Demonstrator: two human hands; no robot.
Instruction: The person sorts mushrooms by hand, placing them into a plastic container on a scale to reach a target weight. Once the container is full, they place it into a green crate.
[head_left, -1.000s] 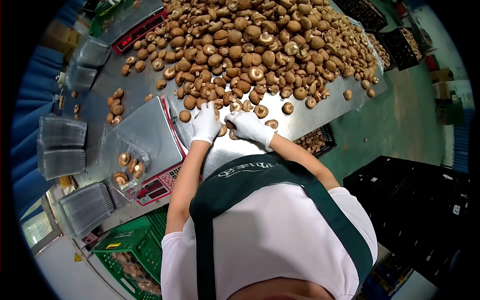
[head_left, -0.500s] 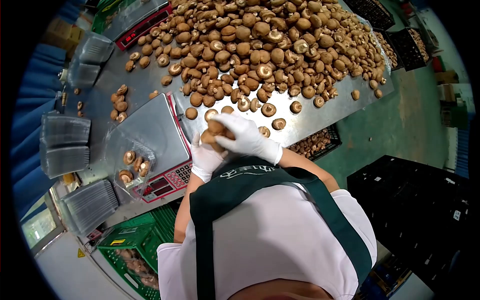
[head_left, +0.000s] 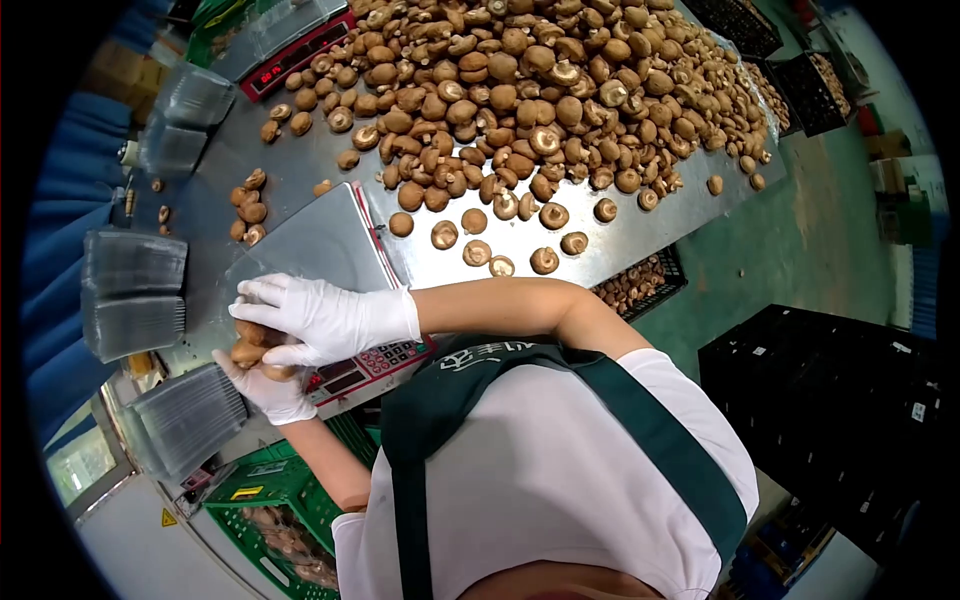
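Note:
Both hands wear white gloves and are close together over the left end of the scale (head_left: pixel 325 240). My right hand (head_left: pixel 320 315) is curled over several brown mushrooms (head_left: pixel 248 350) from above. Below it, my left hand (head_left: pixel 268 392) cups the same mushrooms from the front side. The clear tray on the scale is mostly hidden by my hands. Part of the scale's red keypad panel (head_left: pixel 372 368) shows beside my right wrist. A large heap of mushrooms (head_left: pixel 540 90) covers the far part of the metal table (head_left: pixel 640 225).
Stacks of clear trays (head_left: pixel 135 292) stand along the left edge. A second scale (head_left: pixel 295 58) is at the back left. Green crates (head_left: pixel 285 490) sit below the table, black crates (head_left: pixel 820 400) at the right. Loose mushrooms (head_left: pixel 476 252) lie near the heap.
Both hands have moved left with mushrooms, from the table beside the scale to the tray on it. The mushrooms that lay in the tray are now mostly covered by my hands.

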